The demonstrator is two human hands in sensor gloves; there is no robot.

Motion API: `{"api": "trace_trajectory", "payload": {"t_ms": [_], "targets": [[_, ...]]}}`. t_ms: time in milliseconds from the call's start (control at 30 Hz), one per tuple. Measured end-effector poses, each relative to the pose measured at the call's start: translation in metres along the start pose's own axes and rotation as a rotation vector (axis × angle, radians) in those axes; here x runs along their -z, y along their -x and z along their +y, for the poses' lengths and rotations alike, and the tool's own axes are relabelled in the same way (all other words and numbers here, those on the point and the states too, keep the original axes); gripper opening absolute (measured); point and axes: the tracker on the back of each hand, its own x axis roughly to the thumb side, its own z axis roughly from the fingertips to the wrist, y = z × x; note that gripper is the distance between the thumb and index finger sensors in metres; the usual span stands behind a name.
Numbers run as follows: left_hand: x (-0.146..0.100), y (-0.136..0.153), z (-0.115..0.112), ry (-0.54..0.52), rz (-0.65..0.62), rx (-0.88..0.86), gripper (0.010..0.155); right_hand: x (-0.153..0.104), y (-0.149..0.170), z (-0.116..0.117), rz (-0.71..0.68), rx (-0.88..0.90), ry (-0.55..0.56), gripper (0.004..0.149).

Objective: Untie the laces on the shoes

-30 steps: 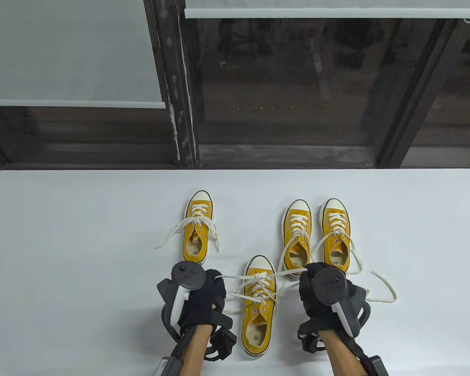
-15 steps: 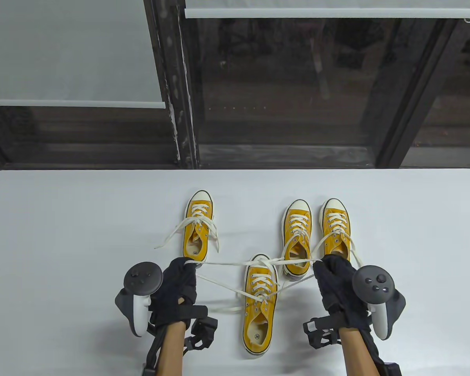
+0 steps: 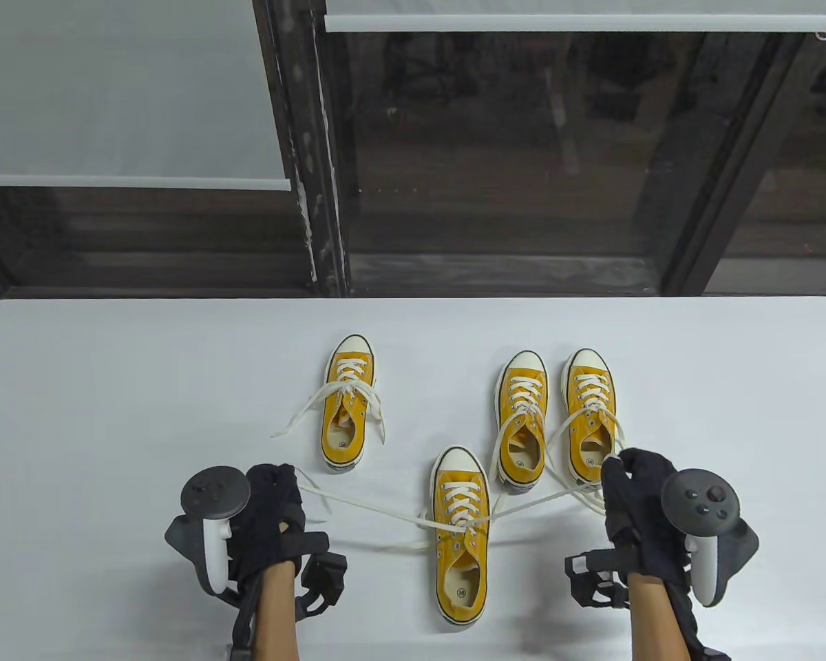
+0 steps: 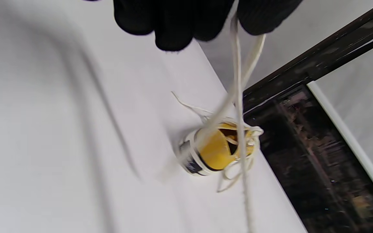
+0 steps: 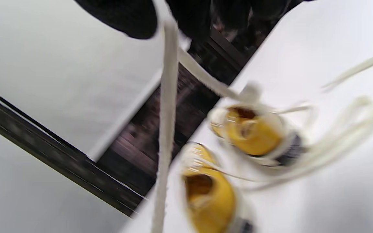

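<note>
Several yellow canvas shoes with white laces stand on the white table (image 3: 110,385). The nearest shoe (image 3: 461,537) lies between my hands, its laces pulled out sideways. My left hand (image 3: 275,506) grips the left lace end (image 3: 358,506), which runs taut to the shoe. My right hand (image 3: 626,496) grips the right lace end (image 3: 544,497). In the left wrist view the fingers (image 4: 173,19) pinch the lace (image 4: 237,81). In the right wrist view the lace (image 5: 167,113) hangs from my fingers (image 5: 121,16).
One shoe (image 3: 347,406) stands at the back left with loose laces trailing on the table. A pair (image 3: 523,420) (image 3: 590,413) stands at the back right, close to my right hand, laces spread out. A dark window frame runs beyond the table's far edge.
Both hands have pulled apart and toward the near edge, drawing the laces out. The bow on the nearest shoe has come undone, and the shoe has slid slightly nearer.
</note>
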Motion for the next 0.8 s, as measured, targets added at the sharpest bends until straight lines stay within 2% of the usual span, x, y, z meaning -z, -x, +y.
{"api": "trace_trajectory", "payload": {"t_ms": [67,167,267,333,400,467,500,533,633,800], "targets": [[0.000,0.000,0.001,-0.011,-0.012,0.046,0.071,0.004,0.007,0.000,0.005,-0.056,-0.010,0.075],[-0.003,-0.008,-0.002,0.015,-0.081,0.072,0.074,0.005,0.007,0.002,-0.041,-0.068,-0.011,0.066],[-0.008,-0.020,-0.014,0.067,-0.178,0.133,0.073,0.000,-0.005,0.013,-0.123,-0.066,-0.098,0.064],[-0.011,-0.028,-0.026,0.114,-0.239,0.168,0.071,-0.003,-0.012,0.024,-0.161,-0.059,-0.203,0.066],[-0.013,-0.036,-0.038,0.194,-0.289,0.201,0.068,-0.005,-0.015,0.032,-0.182,-0.081,-0.244,0.067],[-0.011,-0.039,-0.055,0.345,-0.337,0.173,0.061,-0.005,-0.016,0.034,-0.200,-0.118,-0.247,0.067],[-0.011,-0.040,-0.066,0.458,-0.354,0.146,0.059,-0.005,-0.016,0.034,-0.216,-0.125,-0.245,0.067],[-0.011,-0.041,-0.075,0.527,-0.355,0.142,0.059,-0.005,-0.016,0.034,-0.211,-0.120,-0.244,0.066],[-0.019,-0.048,-0.111,0.678,-0.347,0.328,0.070,-0.004,-0.014,0.032,-0.211,-0.115,-0.216,0.066],[-0.040,-0.057,-0.160,0.709,-0.346,0.719,0.086,-0.003,-0.012,0.027,-0.212,-0.155,-0.156,0.066]]}}
